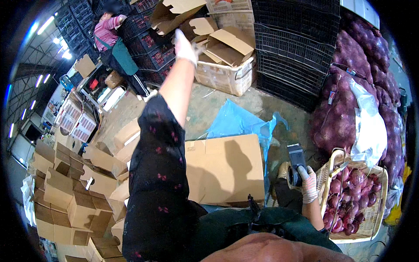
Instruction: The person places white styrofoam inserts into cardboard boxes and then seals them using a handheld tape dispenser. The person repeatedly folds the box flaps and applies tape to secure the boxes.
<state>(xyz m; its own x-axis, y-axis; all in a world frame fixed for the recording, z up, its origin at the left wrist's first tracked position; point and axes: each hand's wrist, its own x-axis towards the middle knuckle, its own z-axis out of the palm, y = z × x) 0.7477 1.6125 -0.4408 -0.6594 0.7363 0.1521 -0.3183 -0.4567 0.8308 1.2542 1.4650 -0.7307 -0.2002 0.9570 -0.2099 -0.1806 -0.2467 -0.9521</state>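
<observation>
My left hand [185,49], in a pale glove, reaches far forward at the top. Its fingers point away from me, blurred, with the thumb apart. An open cardboard box [176,16] is tilted just beyond the fingertips; whether they touch cannot be told. My right hand [307,183], in a striped knit glove, grips a packing tape dispenser [296,163] low on the right. Between my arms a cardboard box [226,170] lies with a broad flat face up, beside blue plastic sheeting [237,118]. Right of my right hand, a plastic basket [352,238] holds red onions [355,190] and a knife [338,169].
Open cardboard boxes [78,203] crowd the left floor. Ahead, a white crate [226,77] holds cardboard, next to stacked black crates [291,49]. Purple net sacks of onions [340,111] are piled at right. A co-worker [121,52] stands by crates at upper left.
</observation>
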